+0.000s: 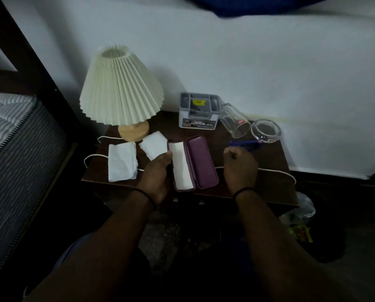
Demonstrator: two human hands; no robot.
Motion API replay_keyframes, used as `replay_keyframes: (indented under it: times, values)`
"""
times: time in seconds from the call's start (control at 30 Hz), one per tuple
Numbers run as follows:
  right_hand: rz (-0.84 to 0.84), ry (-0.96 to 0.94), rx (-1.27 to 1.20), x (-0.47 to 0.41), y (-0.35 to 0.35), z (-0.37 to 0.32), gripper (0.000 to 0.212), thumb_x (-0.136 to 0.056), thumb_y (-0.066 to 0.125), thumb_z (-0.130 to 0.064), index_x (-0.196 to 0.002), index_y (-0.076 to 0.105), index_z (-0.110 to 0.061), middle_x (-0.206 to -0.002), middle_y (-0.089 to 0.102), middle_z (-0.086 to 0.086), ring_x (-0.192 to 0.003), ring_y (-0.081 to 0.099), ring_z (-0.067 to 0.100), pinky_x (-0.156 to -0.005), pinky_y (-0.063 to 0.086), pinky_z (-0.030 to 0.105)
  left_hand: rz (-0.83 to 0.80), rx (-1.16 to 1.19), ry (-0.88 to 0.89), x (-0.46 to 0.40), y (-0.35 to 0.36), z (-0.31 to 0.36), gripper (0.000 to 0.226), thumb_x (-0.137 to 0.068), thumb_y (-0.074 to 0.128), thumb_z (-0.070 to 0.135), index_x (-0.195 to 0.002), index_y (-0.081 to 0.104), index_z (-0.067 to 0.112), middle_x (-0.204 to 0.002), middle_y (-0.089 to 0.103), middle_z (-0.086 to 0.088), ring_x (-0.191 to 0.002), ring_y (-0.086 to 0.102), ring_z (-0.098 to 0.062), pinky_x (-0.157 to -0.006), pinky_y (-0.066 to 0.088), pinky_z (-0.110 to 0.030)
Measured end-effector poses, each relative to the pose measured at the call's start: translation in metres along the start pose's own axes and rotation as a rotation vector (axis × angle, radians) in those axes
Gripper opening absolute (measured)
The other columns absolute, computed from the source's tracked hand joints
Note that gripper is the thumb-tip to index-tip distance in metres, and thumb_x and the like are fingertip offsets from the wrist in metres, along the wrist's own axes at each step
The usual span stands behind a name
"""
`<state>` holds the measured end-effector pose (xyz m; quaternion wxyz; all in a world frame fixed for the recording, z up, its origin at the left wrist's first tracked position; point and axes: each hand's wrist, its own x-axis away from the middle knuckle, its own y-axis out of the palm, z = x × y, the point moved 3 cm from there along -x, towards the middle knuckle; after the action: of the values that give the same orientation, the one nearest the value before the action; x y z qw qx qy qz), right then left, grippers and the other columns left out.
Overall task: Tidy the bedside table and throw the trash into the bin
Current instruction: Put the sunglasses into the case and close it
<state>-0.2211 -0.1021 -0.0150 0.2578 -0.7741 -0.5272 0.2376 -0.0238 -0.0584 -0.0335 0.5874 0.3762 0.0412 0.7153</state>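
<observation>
An open purple glasses case (200, 162) lies on the dark wooden bedside table (267, 188), with a white cloth (182, 166) in its left half. My left hand (158, 175) grips the case's left edge. My right hand (240, 166) is closed in a fist just right of the case, above a white cord (276, 172); I cannot tell if it holds anything. Two crumpled white tissues (121, 161) (154, 144) lie left of the case. A blue pen (245, 143) lies behind my right hand.
A pleated cream lamp (120, 88) stands at the back left. A grey organizer box (198, 111), a tipped-over glass (233, 120) and a glass ashtray (266, 130) sit along the back. A bin with a plastic bag (304, 209) is below right. A mattress (14, 136) lies left.
</observation>
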Motion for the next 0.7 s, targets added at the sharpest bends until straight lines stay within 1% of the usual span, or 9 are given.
replay_keyframes:
  times: [0.07,0.13,0.23,0.33,0.43,0.57,0.7]
  values:
    - [0.051,-0.001,-0.005,-0.013,0.001,0.007,0.02,-0.089,0.057,-0.02,-0.104,0.07,-0.017,-0.108,0.071,0.009,-0.105,0.064,0.027,-0.087,0.045,0.03,-0.01,-0.014,-0.001,-0.004,0.001,-0.001,0.037,-0.102,0.044,0.027,-0.134,0.055,0.012,-0.129,0.063,-0.015,-0.119,0.059,-0.033,-0.094,0.051,-0.046]
    - [0.065,-0.01,0.021,-0.023,0.004,0.013,0.029,-0.087,0.055,-0.015,-0.114,0.066,-0.02,-0.111,0.069,0.013,-0.109,0.062,0.032,-0.089,0.047,0.035,0.003,-0.038,0.012,-0.009,0.001,-0.001,0.036,-0.102,0.044,0.026,-0.132,0.057,0.011,-0.131,0.062,-0.016,-0.12,0.059,-0.033,-0.091,0.053,-0.045]
    - [0.048,-0.006,0.135,-0.037,0.01,0.021,0.045,-0.088,0.049,-0.011,-0.13,0.057,-0.024,-0.118,0.064,0.02,-0.112,0.057,0.038,-0.09,0.046,0.04,0.029,-0.053,0.032,-0.016,-0.004,-0.002,0.035,-0.103,0.043,0.025,-0.131,0.058,0.01,-0.133,0.061,-0.016,-0.124,0.056,-0.034,-0.099,0.049,-0.049]
    - [0.025,-0.038,0.234,-0.052,0.018,0.03,0.048,-0.092,0.049,-0.012,-0.137,0.051,-0.028,-0.12,0.059,0.021,-0.113,0.055,0.038,-0.092,0.044,0.039,0.032,-0.06,0.043,-0.023,-0.009,-0.002,0.034,-0.102,0.043,0.026,-0.128,0.059,0.011,-0.132,0.062,-0.016,-0.124,0.057,-0.034,-0.103,0.046,-0.052]
    - [0.011,-0.078,0.322,-0.065,0.024,0.037,0.046,-0.093,0.052,-0.014,-0.136,0.051,-0.029,-0.123,0.056,0.02,-0.113,0.053,0.036,-0.093,0.044,0.038,0.04,-0.066,0.062,-0.026,-0.012,0.0,0.028,-0.102,0.043,0.026,-0.119,0.063,0.015,-0.13,0.063,-0.015,-0.121,0.059,-0.033,-0.102,0.046,-0.052]
    - [0.011,-0.063,0.351,-0.074,0.028,0.044,0.04,-0.089,0.055,-0.011,-0.126,0.061,-0.024,-0.124,0.052,0.022,-0.111,0.053,0.041,-0.093,0.045,0.04,0.049,-0.066,0.059,-0.029,-0.014,-0.001,0.033,-0.102,0.043,0.028,-0.127,0.06,0.015,-0.131,0.063,-0.013,-0.122,0.058,-0.032,-0.104,0.045,-0.053]
    - [0.024,-0.059,0.283,-0.076,0.027,0.046,0.033,-0.084,0.058,-0.01,-0.112,0.068,-0.023,-0.123,0.052,0.02,-0.109,0.054,0.039,-0.095,0.046,0.04,0.06,-0.087,0.054,-0.03,-0.015,-0.001,0.037,-0.102,0.044,0.029,-0.132,0.058,0.012,-0.131,0.063,-0.014,-0.122,0.059,-0.033,-0.105,0.043,-0.055]
